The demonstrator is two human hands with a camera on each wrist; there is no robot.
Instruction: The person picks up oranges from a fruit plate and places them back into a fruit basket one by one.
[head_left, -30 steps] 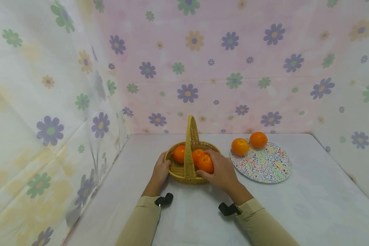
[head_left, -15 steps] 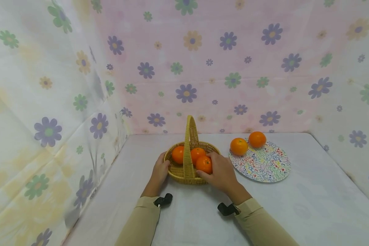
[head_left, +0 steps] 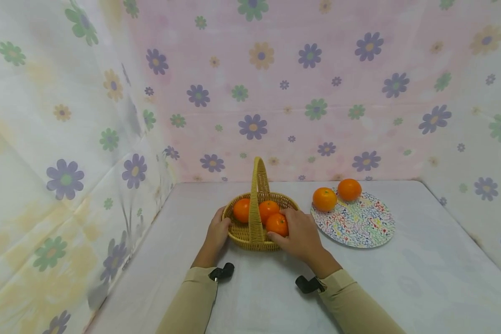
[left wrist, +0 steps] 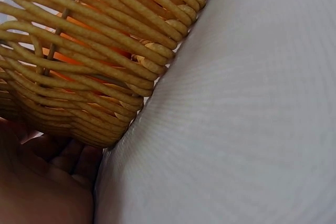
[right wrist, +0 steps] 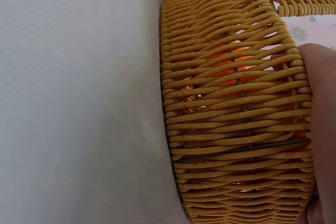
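A yellow wicker basket (head_left: pixel 256 243) with a tall arched handle stands on the table in the middle of the head view. My left hand (head_left: pixel 217 232) grips its left rim, thumb over the edge and fingers along the outer wall. Over the right rim reaches my right hand (head_left: pixel 302 234), thumb and fingers around an orange (head_left: pixel 277 225) low inside the basket. Right behind it lies a second orange (head_left: pixel 269 211), and a third orange (head_left: pixel 241 210) sits left of the handle. In the right wrist view, the basket's wall (right wrist: pixel 236 129) hides most of the fruit.
To the right, a round plate with colourful speckles (head_left: pixel 363 222) bears two more oranges, one orange (head_left: pixel 324 199) at its left edge and another orange (head_left: pixel 349 189) at the back. Flowered cloth walls (head_left: pixel 292 93) enclose the white-covered table (head_left: pixel 259 297) at the back and sides.
The orange in my right hand has settled slightly lower in the basket, the hand staying around it. My left hand keeps its place on the rim. The head view has shifted slightly.
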